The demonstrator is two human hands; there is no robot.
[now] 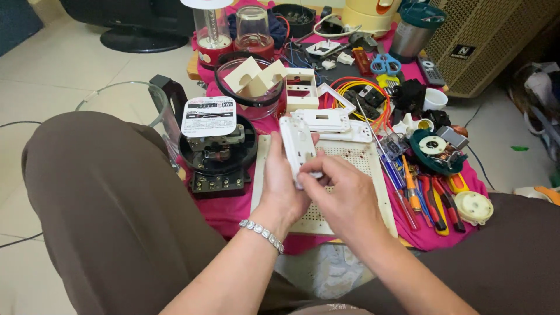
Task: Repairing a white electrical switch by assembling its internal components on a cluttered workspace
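Left hand has its grip clamped around one white switch plate, held upright above the perforated board. Right hand pinches the plate's lower edge, grip closed on it. Two more white plates lie stacked on the counter just behind.

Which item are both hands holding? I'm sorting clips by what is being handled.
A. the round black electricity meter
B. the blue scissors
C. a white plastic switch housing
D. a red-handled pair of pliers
C: the left hand and the right hand both grip the white plastic switch housing, held upright above the perforated white board; the pliers, meter and scissors lie untouched on the pink cloth.
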